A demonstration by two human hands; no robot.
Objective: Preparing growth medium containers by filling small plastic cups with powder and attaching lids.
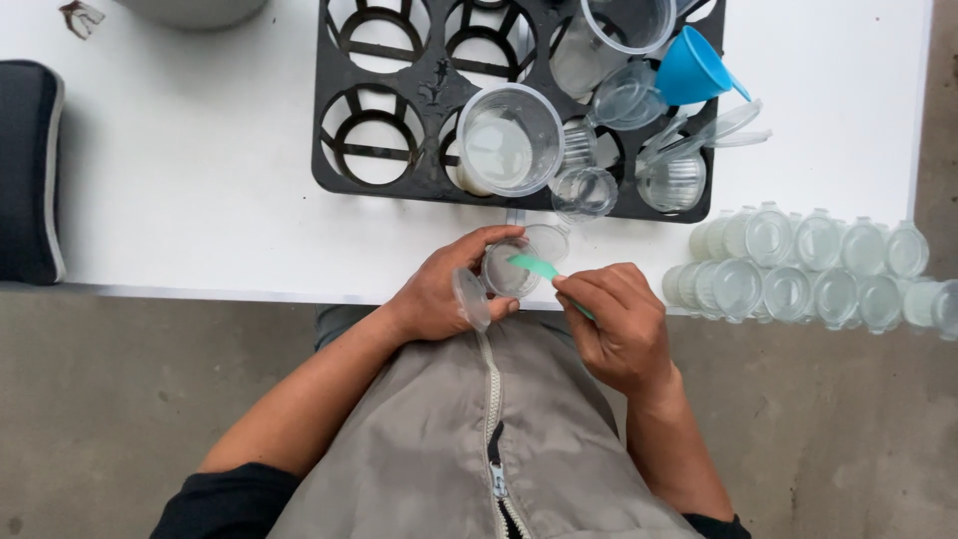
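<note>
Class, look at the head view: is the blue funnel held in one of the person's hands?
No: the blue funnel lies on the black tray, while the left hand holds a small clear cup and the right hand a green spatula.

A small cup is held at the table edge by the left hand; a spatula, held by the right hand, is laid across its mouth. Behind the cup a rack is set on the table, with a beaker in it. A funnel is seated at the rack's right end. Rows of lidded cups are placed right of the hands. A case is positioned at far left.
</note>
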